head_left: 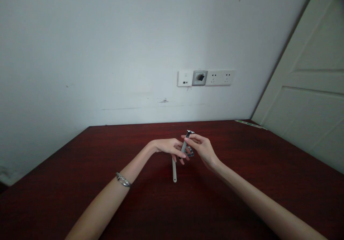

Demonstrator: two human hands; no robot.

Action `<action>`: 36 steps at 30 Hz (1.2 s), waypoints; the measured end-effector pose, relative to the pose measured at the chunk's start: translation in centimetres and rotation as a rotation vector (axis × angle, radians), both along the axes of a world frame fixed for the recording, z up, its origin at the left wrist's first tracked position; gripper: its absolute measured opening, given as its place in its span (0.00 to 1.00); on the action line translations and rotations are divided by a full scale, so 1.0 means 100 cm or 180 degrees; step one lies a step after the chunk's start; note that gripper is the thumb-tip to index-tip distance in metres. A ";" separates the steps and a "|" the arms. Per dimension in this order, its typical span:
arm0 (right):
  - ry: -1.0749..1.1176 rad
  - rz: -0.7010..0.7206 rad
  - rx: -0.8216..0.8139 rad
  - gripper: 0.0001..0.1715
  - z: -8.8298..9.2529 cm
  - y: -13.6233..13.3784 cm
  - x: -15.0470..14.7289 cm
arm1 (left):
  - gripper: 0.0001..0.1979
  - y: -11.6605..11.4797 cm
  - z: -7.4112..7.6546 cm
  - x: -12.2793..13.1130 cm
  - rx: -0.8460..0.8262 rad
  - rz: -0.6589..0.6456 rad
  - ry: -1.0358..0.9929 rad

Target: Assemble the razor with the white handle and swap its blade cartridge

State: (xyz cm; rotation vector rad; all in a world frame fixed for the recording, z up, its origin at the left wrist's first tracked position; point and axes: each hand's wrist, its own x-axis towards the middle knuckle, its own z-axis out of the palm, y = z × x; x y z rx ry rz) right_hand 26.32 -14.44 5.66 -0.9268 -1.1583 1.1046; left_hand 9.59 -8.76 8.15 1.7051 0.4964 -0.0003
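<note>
Both my hands meet above the middle of a dark red table. My left hand has its fingers curled round the upper part of a slim white handle that hangs down toward the table. My right hand pinches the top of the same tool, just below its small metal head. A small dark grey piece shows between the two hands; I cannot make out what it is. A silver bracelet sits on my left wrist.
A white wall rises behind the table, with a row of sockets and switches above its far edge. A pale panelled door stands at the right. A thin green strip lies at the table's far right corner.
</note>
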 end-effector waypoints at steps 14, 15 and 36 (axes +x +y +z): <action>-0.0101 0.0045 -0.0108 0.19 -0.003 0.008 0.010 | 0.18 0.003 0.015 -0.013 -0.0256 0.0193 -0.0149; -0.0308 0.0018 -0.0055 0.19 -0.004 0.010 0.012 | 0.18 0.004 0.020 -0.018 -0.0235 0.0281 -0.0198; -0.4327 0.0615 0.1190 0.20 -0.036 -0.026 -0.022 | 0.16 0.010 0.029 -0.033 0.0039 0.0549 -0.0304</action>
